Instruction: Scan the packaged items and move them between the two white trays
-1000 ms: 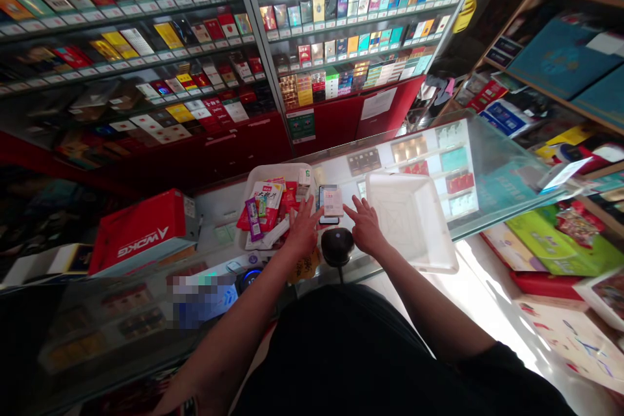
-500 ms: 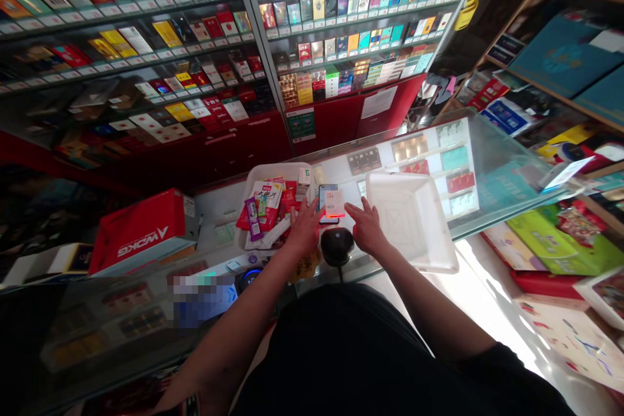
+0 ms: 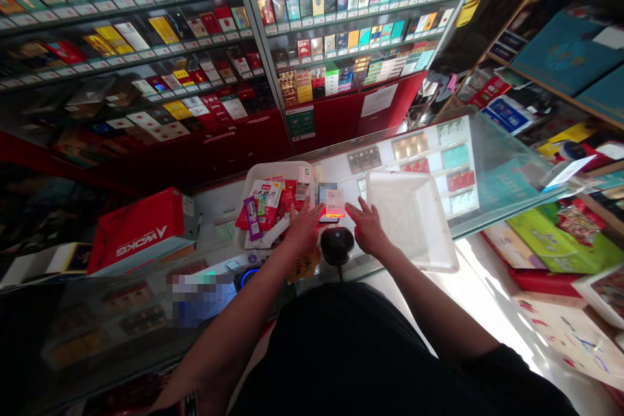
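My left hand (image 3: 301,227) and my right hand (image 3: 366,227) reach over the glass counter, fingers spread, with fingertips at either side of a small white box (image 3: 335,201). The box appears pinched between the two hands, its lower edge lit red. Behind it lies a phone (image 3: 327,187), partly covered by the box. A black round-headed scanner (image 3: 337,245) stands nearest my body, between my wrists. Left of my left hand is a white plastic basket (image 3: 251,175) of snack packets, including a purple packet (image 3: 253,219). A white plastic tray (image 3: 404,208) sits beside my right hand.
A red shoe-type box (image 3: 136,231) stands on the counter's left. Shelves of cigarette packs (image 3: 316,6) face me behind the glass counter (image 3: 502,175). At the right are wooden shelves with blue boxes (image 3: 560,52), and green packages (image 3: 556,237) lie below the counter's edge.
Both hands and the small white box stay almost where they were. The red glow along the box's lower edge looks brighter, and the view has shifted very slightly.
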Demonstrator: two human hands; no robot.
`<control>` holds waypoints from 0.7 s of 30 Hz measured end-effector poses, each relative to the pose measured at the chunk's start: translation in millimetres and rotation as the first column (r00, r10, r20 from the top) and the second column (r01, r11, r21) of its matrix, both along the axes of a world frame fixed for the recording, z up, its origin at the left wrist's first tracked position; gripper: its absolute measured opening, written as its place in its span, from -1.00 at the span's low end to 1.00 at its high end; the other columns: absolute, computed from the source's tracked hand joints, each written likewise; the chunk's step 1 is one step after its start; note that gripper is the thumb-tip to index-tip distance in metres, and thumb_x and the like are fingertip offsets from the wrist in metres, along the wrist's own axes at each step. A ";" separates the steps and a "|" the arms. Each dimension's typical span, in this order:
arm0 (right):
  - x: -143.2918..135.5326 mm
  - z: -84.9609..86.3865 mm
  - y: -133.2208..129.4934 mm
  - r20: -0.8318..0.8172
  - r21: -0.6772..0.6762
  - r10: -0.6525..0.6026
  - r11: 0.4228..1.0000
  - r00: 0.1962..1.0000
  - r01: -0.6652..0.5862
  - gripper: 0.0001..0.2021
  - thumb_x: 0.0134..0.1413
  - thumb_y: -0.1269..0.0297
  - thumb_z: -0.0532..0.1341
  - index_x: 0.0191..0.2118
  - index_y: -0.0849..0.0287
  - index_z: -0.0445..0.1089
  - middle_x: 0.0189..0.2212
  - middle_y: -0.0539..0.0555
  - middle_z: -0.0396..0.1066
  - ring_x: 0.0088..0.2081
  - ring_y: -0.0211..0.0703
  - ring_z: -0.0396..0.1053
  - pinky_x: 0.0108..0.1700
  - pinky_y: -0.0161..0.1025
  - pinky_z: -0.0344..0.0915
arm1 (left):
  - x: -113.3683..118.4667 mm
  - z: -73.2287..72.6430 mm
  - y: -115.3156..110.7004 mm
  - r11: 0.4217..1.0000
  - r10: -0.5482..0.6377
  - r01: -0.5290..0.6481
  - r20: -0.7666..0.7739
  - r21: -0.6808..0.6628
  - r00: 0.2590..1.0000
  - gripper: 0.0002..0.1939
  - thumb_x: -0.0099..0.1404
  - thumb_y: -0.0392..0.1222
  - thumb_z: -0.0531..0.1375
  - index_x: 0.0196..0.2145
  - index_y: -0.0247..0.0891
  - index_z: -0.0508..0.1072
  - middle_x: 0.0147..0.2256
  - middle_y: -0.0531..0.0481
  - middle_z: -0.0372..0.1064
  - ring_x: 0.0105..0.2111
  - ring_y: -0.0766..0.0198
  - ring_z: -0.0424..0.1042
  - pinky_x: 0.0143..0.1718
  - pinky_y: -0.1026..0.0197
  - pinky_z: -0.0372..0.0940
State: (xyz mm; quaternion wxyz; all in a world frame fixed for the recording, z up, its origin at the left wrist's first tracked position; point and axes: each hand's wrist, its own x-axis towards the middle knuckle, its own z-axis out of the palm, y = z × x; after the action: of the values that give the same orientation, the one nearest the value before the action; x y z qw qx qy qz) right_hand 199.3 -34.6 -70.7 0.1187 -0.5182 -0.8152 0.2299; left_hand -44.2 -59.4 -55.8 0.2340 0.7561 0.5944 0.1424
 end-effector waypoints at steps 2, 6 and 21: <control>0.6 -0.6 -1.1 0.012 0.009 -0.004 1.000 1.000 0.004 -0.06 -0.03 0.71 0.06 0.51 0.06 0.16 0.46 0.09 0.21 0.57 0.23 -0.18 0.50 0.46 -0.21 | -0.1 1.6 -0.7 1.000 -0.019 0.019 -0.018 0.004 1.000 -0.31 0.41 -0.38 0.09 0.45 -0.07 0.25 0.45 -0.08 0.20 0.56 -0.10 -0.25 0.46 -0.45 -0.60; 0.9 0.6 -2.6 0.029 0.019 -0.014 1.000 0.999 0.014 -0.08 -0.03 0.73 0.04 0.49 0.09 0.18 0.46 0.10 0.21 0.57 0.20 -0.19 0.50 0.46 -0.23 | 3.0 5.4 -2.5 0.998 -0.061 0.060 -0.087 -0.012 0.994 -0.35 0.46 -0.34 0.04 0.45 -0.07 0.25 0.48 -0.06 0.13 0.57 -0.09 -0.25 0.46 -0.47 -0.61; 2.7 15.3 -1.6 -0.031 0.056 -0.059 0.997 0.998 0.060 -0.11 -0.01 0.70 0.03 0.49 0.16 0.18 0.47 0.11 0.19 0.57 0.18 -0.17 0.52 0.41 -0.21 | 8.8 26.9 7.1 0.997 -0.069 0.074 -0.158 0.029 0.985 -0.40 0.54 -0.22 -0.01 0.48 -0.10 0.20 0.48 -0.08 0.12 0.56 -0.06 -0.21 0.50 -0.42 -0.53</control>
State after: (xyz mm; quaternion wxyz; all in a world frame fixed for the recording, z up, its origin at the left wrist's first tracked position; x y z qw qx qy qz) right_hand 202.0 -36.2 -55.5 0.1519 -0.5353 -0.8038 0.2106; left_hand -35.4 -52.4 -28.9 0.1783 0.7897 0.5810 0.0840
